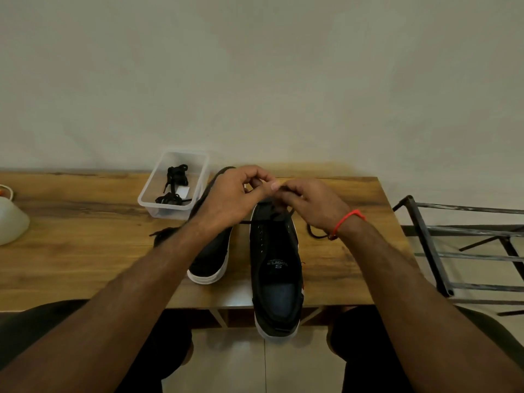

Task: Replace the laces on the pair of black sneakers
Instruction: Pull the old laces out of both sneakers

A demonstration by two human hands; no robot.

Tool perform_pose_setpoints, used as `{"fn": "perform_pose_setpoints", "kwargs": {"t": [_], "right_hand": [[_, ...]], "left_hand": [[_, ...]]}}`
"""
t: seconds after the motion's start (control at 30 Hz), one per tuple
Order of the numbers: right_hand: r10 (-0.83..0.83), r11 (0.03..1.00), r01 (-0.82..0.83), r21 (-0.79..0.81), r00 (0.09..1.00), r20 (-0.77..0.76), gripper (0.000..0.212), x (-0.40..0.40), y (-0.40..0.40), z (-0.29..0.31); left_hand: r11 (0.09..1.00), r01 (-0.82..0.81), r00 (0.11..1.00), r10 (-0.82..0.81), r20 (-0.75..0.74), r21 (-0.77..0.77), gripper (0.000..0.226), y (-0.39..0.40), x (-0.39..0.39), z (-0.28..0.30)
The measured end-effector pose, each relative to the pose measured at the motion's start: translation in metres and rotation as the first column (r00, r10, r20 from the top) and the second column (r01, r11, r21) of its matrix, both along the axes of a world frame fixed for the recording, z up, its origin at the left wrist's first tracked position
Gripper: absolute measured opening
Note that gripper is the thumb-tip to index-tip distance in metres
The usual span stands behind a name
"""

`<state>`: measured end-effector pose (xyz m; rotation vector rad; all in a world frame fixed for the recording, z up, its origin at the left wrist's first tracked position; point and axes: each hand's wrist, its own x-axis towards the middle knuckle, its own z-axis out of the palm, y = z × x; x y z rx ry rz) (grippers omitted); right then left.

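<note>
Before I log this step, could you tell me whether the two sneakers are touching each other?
Apart. The head view shows a strip of bare table between the left sneaker and the right sneaker.

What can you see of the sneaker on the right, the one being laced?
The right sneaker is black with a white sole, and looks like canvas or similar fabric. It lies sole down on the wooden table, its heel overhanging the near edge, toe pointing away. The tongue carries a printed logo; most eyelets look empty. A black lace crosses near the toe end, trailing to both sides. Both hands, left hand and right hand, pinch the lace above the toe.
</note>
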<state>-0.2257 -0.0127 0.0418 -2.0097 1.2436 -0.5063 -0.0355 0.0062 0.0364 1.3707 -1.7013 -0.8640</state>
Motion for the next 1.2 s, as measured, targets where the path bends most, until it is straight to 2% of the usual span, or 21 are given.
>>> {"fn": "perform_pose_setpoints", "kwargs": {"t": [0.07,0.13,0.17,0.2,0.27,0.37,0.4,0.47,0.5,0.57,0.6,0.67,0.73,0.77,0.8,0.87,0.93,1.03,1.07,1.1,1.2], "right_hand": [[-0.358,0.930,0.366,-0.047,0.925,0.125,0.024,-0.012,-0.012,0.001],[-0.697,0.671,0.735,-0.099,0.671,0.253,0.027,-0.038,-0.025,0.008],[-0.762,0.593,0.797,-0.112,0.601,0.243,0.028,-0.052,-0.029,0.009],[-0.776,0.596,0.795,-0.110,0.606,0.173,0.026,-0.063,-0.032,0.008],[-0.661,0.750,0.654,-0.098,0.741,-0.115,0.025,-0.070,-0.033,-0.003],[-0.263,0.965,0.251,-0.081,0.900,-0.349,0.075,-0.044,-0.019,-0.011],[-0.131,0.991,0.126,-0.036,0.942,-0.308,0.081,-0.032,-0.013,-0.008],[0.032,0.991,-0.020,0.136,0.996,-0.087,0.069,-0.015,-0.007,-0.002],[0.046,0.982,-0.044,0.186,0.999,-0.008,0.051,-0.009,-0.005,0.001],[-0.116,0.989,0.106,0.106,0.989,0.088,0.018,-0.006,-0.005,0.007],[-0.287,0.957,0.276,0.085,0.941,0.178,0.017,-0.010,-0.010,0.007],[-0.637,0.765,0.608,0.212,0.667,0.387,0.020,-0.030,-0.023,0.008],[-0.769,0.605,0.716,0.348,0.414,0.487,0.019,-0.055,-0.033,0.009],[-0.784,0.579,0.738,0.346,0.388,0.485,0.019,-0.064,-0.036,0.007],[-0.781,0.586,0.764,0.268,0.447,0.436,0.019,-0.070,-0.037,0.004],[-0.694,0.707,0.707,-0.021,0.698,0.175,0.020,-0.067,-0.035,-0.002],[-0.446,0.892,0.424,-0.153,0.881,-0.157,0.022,-0.048,-0.024,-0.004],[-0.073,0.997,0.062,-0.041,0.923,-0.378,0.026,-0.015,-0.010,-0.014],[0.026,0.999,-0.038,-0.020,0.906,-0.423,0.027,-0.004,-0.005,-0.018],[0.105,0.992,-0.128,-0.018,0.882,-0.458,0.027,0.005,0.000,-0.024],[0.247,0.953,-0.296,-0.061,0.879,-0.408,0.025,0.019,0.011,-0.024]], "left_hand": [[0.999,-0.016,1.000,0.017,-0.007,0.044,0.010,-0.002,0.007,0.005],[0.996,-0.058,0.997,0.054,0.051,0.068,0.014,-0.004,0.018,0.010],[0.993,-0.092,0.993,0.087,0.074,0.070,0.017,-0.006,0.024,0.011],[0.989,-0.129,0.990,0.124,0.072,0.070,0.019,-0.008,0.028,0.011],[0.982,-0.175,0.985,0.173,0.028,0.067,0.021,-0.009,0.032,0.014],[0.994,-0.079,0.997,0.078,0.022,0.074,0.020,-0.004,0.021,0.016],[0.997,-0.020,0.999,0.017,0.044,0.079,0.017,-0.003,0.015,0.015],[0.996,0.042,0.996,-0.048,0.076,0.073,0.008,-0.001,0.008,0.009],[0.996,0.049,0.996,-0.055,0.077,0.072,0.004,0.000,0.007,0.008],[0.994,0.050,0.998,-0.054,0.035,0.099,0.003,-0.001,0.009,0.009],[0.992,0.050,0.998,-0.052,0.018,0.115,0.005,-0.001,0.012,0.011],[0.990,0.053,0.996,-0.062,0.063,0.128,0.013,-0.003,0.019,0.016],[0.965,0.111,0.990,-0.128,0.057,0.236,0.020,-0.005,0.027,0.019],[0.926,0.179,0.983,-0.178,-0.032,0.331,0.022,-0.005,0.029,0.022],[0.867,0.275,0.960,-0.223,-0.169,0.417,0.023,-0.003,0.030,0.024],[0.736,0.475,0.854,-0.255,-0.453,0.482,0.027,0.001,0.027,0.030],[0.636,0.642,0.678,-0.212,-0.703,0.427,0.031,0.005,0.024,0.031],[0.467,0.875,0.168,-0.046,-0.985,0.128,0.022,0.003,0.027,0.031],[0.499,0.864,0.062,0.023,-0.998,0.065,0.016,0.000,0.031,0.030],[0.589,0.805,0.032,0.079,-0.996,0.072,0.019,-0.004,0.033,0.029],[0.897,0.380,0.208,0.154,-0.966,0.225,0.048,-0.013,0.036,0.028]]}}
